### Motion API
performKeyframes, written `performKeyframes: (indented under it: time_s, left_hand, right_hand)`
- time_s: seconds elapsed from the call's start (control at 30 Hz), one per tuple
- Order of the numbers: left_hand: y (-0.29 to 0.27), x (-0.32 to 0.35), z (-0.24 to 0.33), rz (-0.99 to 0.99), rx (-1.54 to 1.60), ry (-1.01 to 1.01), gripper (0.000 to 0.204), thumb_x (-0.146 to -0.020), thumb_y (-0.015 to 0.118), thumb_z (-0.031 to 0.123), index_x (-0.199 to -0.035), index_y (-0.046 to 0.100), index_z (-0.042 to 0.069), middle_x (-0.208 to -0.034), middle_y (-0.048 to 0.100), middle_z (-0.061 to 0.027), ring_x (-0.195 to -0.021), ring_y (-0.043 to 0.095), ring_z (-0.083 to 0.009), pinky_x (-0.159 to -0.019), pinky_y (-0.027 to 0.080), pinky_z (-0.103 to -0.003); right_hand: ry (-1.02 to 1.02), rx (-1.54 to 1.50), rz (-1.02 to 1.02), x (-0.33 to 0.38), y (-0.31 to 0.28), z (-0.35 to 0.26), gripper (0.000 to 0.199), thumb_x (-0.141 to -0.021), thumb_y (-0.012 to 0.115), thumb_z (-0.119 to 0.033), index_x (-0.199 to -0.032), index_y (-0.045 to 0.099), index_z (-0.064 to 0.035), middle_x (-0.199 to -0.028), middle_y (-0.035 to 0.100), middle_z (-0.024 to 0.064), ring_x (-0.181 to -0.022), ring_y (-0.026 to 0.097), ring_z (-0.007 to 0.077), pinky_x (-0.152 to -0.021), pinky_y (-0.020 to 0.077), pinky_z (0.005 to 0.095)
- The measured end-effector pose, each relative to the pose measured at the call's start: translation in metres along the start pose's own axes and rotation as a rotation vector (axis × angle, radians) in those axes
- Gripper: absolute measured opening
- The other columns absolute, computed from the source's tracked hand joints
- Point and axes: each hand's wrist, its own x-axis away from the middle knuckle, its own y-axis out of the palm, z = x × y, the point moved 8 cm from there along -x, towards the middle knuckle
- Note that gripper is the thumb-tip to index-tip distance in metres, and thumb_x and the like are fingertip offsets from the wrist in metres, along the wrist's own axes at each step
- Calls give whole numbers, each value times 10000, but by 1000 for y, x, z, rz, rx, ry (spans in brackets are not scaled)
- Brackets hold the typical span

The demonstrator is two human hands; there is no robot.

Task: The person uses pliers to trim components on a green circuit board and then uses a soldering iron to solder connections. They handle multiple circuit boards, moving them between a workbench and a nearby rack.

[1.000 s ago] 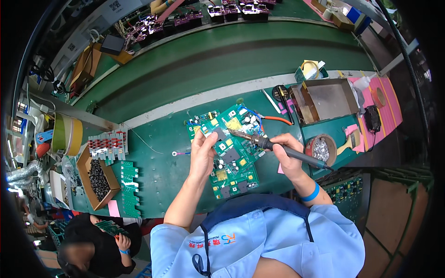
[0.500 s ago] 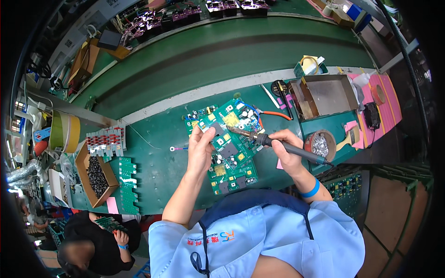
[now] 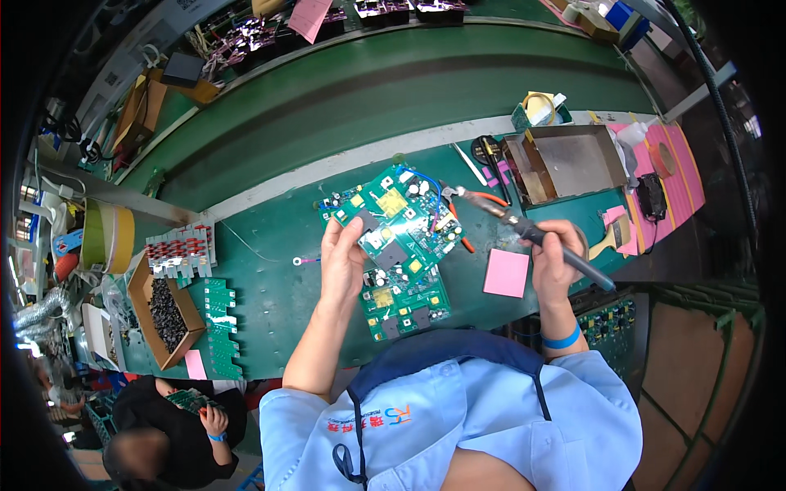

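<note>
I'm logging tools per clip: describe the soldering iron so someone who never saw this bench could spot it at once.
Start at the green bench and find the circuit board lifted in the left hand. To its right, the right hand grips the soldering iron, a dark-handled rod with its metal tip slanting up toward the board. Unlike the orange-handled pliers beside it, it is held, not lying down.

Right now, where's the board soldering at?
Done: cannot tell which joints are finished. In hand: left hand tilts the upper green circuit board up; right hand holds the dark-handled soldering iron, tip beside the board's right edge. Left: a second green board lies flat beneath it on the bench.
</note>
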Motion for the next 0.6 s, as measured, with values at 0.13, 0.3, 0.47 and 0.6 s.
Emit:
performKeyframes:
  time_s: [0.13,0.3,0.47,0.6]
  left_hand:
    - [0,-3,-3,-22,-3,-11,271,-831,467,133,-1076,439,18,-1012,548,-85,-920,548,-176,-802,454,-326]
    - [3,-24,-7,-26,9,-69,200,-823,508,136,-981,488,15,-920,579,-76,-794,584,-162,-656,508,-304]
    - [0,-53,-18,-31,-27,-137,207,-810,517,110,-978,484,-6,-935,569,-108,-839,575,-209,-719,503,-353]
    - [-10,-62,-30,5,35,-209,201,-794,535,122,-931,508,-24,-951,558,-113,-910,550,-238,-785,477,-402]
  right_hand:
    - [-85,11,147,0,-47,-3,159,-821,480,-110,-896,505,27,-729,542,80,-616,507,105,-562,400,206]
    - [-115,180,375,16,-115,12,198,-838,498,-141,-959,511,14,-750,519,42,-680,489,81,-620,384,202]
    - [-90,546,493,51,-161,14,217,-827,501,-122,-1000,512,8,-813,514,62,-710,477,115,-640,392,240]
    - [-326,988,319,97,-156,12,283,-738,594,-86,-1007,533,-21,-820,489,116,-750,497,240,-666,410,312]
